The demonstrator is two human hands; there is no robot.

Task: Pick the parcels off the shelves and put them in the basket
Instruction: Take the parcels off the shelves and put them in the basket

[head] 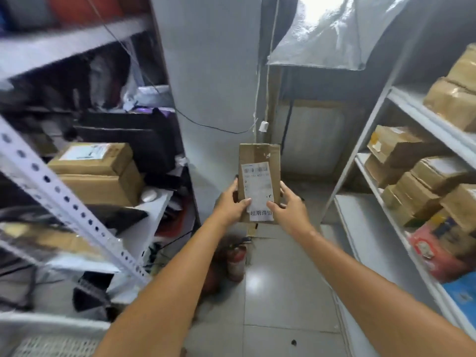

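I hold a flat brown cardboard parcel [258,157] with a white shipping label upright in front of me, over the aisle floor. My left hand [230,203] grips its lower left edge, thumb across the front. My right hand [289,208] grips its lower right edge, thumb on the label. A white plastic basket [51,343] with a perforated wall shows at the bottom left corner. More brown parcels [422,176] are stacked on the white shelves to the right, and two boxes [95,171] lie on the left shelf.
A white slotted shelf post [64,199] runs diagonally across the left. Red fire extinguishers [235,261] stand on the tiled floor below the parcel. A grey pillar [211,86] rises behind, with a dangling cable and a plastic sheet above.
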